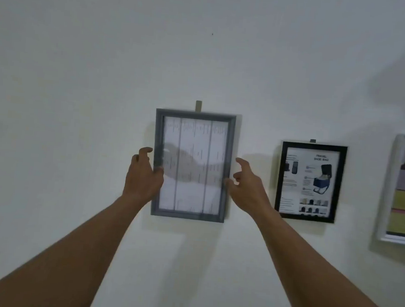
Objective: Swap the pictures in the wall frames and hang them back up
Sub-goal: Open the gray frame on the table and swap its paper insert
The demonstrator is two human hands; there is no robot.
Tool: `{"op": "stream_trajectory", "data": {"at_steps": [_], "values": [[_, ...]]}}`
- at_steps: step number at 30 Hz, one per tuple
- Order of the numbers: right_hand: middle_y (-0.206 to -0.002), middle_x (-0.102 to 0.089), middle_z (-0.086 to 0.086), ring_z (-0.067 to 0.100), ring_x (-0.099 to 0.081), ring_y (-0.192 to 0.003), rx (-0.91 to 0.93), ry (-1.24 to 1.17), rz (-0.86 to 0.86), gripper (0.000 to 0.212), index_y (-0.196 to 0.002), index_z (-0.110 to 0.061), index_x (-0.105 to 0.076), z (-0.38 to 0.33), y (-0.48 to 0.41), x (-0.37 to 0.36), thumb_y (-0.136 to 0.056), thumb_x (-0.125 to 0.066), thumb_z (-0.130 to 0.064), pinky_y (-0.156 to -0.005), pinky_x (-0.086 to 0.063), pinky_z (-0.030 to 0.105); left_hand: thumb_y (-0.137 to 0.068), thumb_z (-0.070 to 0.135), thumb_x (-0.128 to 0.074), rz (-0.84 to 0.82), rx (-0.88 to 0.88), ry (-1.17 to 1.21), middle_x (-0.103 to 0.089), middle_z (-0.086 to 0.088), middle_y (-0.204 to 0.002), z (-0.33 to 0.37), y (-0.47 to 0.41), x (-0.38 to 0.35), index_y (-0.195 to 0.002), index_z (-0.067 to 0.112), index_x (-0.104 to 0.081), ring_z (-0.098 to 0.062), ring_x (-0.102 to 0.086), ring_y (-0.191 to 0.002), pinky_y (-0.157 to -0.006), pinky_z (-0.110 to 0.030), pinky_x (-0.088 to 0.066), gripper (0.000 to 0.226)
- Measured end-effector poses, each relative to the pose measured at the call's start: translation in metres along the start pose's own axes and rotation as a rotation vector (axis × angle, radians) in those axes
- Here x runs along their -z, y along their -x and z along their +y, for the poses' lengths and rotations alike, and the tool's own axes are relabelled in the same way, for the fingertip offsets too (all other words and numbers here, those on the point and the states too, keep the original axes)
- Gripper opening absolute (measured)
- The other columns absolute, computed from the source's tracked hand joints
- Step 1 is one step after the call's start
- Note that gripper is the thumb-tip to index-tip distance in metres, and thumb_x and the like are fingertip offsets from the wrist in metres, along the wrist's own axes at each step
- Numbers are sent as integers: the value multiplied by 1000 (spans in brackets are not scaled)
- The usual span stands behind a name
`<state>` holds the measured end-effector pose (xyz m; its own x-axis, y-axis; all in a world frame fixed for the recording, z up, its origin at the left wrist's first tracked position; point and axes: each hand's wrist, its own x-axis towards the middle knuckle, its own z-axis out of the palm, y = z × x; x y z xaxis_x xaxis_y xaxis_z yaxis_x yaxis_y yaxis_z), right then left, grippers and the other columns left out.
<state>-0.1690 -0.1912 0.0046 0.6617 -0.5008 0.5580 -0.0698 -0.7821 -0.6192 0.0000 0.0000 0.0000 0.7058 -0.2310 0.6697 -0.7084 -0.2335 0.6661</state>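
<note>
Reaching up with two bare forearms to the grey frame [189, 196], upright at the middle of a white wall [82, 71] beneath a small tan tab [198, 105]. Flanking it at mid-height: left hand [143, 177] at the left rail, right hand [244, 188] at the right rail.

On the left, thumb laid over the front of the rail and fingers [146, 150] curled just beside its outer edge. Too blurred to tell whether closed on the frame.

On the right, fingers loose and partly spread, forefinger stretched upward beside the rail, thumb tip touching or almost touching its edge, nothing clasped.

Behind the glass, a pale sheet ruled into vertical columns, its print too smeared to read. Darkened across the middle by a grey patch. Reflection or shadow, impossible to say.

To the right, well apart, a black frame [313, 146] with a sheet headed "TRAVEL SHOE BAG". Smaller lettering illegible. Just above it, a dark tab [313, 140].

Farther right, cut off by the picture's edge, a white frame [387, 192] filled with coloured blocks.

High on the wall, a tiny dark speck [212, 34], too small to identify.
</note>
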Motion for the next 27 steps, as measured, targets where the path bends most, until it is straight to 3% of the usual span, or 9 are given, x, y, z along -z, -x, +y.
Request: {"op": "stream_trajectory", "data": {"at_steps": [3, 5, 7, 11, 13, 17, 21, 24, 27], "values": [[-138, -56, 14, 27, -59, -118, -9, -29, 36, 69, -155, -28, -17, -2, -6, -14, -99, -57, -23, -98, -51, 40, -95, 14, -55, 11, 10, 59, -46, -15, -134, -12, -6, -5, -143, 19, -30, -29, -51, -118, -97, -41, -47, 55], [-123, -63, 14, 19, -63, -95, -7, -35, 48, 69, -155, -28, -17, -2, -10, -23, -99, -57, -17, -84, -54, 31, -95, 10, -53, -6, 0, 66, -48, -14, -129, -19, -10, -10, -143, 21, -31, -29, -54, -113, -94, -42, -49, 54], [-108, -64, 9, 13, -58, -83, 7, -38, 78, 69, -154, -28, -18, -1, -12, -31, -99, -57, -13, -81, -55, 31, -94, 5, -53, -17, -15, 101, -53, -13, -124, -24, -16, -12, -142, 23, -32, -28, -56, -109, -92, -43, -52, 55], [-108, -59, 3, 18, -60, -97, 24, -47, 171, 72, -152, -35, -19, 6, -21, -43, -97, -59, -11, -89, -55, 41, -92, -2, -52, -31, -49, 121, -58, -9, -119, -33, -27, -13, -144, 32, -31, -24, -59, -101, -81, -37, -56, 65], [-107, -58, 3, 17, -60, -96, 24, -52, 202, 73, -152, -35, -20, 6, -23, -44, -96, -60, -11, -88, -55, 38, -93, -2, -53, -43, -73, 111, -58, -7, -118, -34, -29, -12, -147, 32, -30, -19, -57, -97, -73, -25, -51, 68], [-107, -57, 0, 13, -58, -95, 38, -72, 215, 75, -155, -33, -20, 8, -20, -37, -96, -60, -10, -85, -50, 29, -94, 1, -56, -51, -98, 120, -59, -6, -116, -35, -30, -8, -149, 31, -30, -16, -56, -93, -70, -17, -49, 68], [-109, -58, -3, 12, -57, -96, 27, -95, 215, 75, -157, -33, -19, 7, -12, -27, -97, -58, -9, -88, -50, 29, -95, 7, -56, -74, -96, 136, -57, -1, -113, -25, -25, -4, -150, 33, -31, -9, -57, -81, -60, -7, -42, 66], [-102, -59, -9, 6, -59, -92, 24, -135, 232, 75, -155, -36, -22, 6, -3, -14, -96, -59, -9, -82, -52, 26, -96, 11, -55, -108, -88, 166, -54, 6, -114, -15, -16, 2, -150, 36, -29, -1, -55, -81, -58, -6, -41, 64], [-101, -58, -13, 5, -61, -90, 0, -194, 221, 72, -151, -40, -28, 8, 16, 0, -95, -62, -10, -68, -50, 18, -96, 12, -54, -155, -82, 205, -59, 4, -113, -8, -2, 6, -148, 42, -30, -3, -58, -87, -67, -13, -46, 65]]}}
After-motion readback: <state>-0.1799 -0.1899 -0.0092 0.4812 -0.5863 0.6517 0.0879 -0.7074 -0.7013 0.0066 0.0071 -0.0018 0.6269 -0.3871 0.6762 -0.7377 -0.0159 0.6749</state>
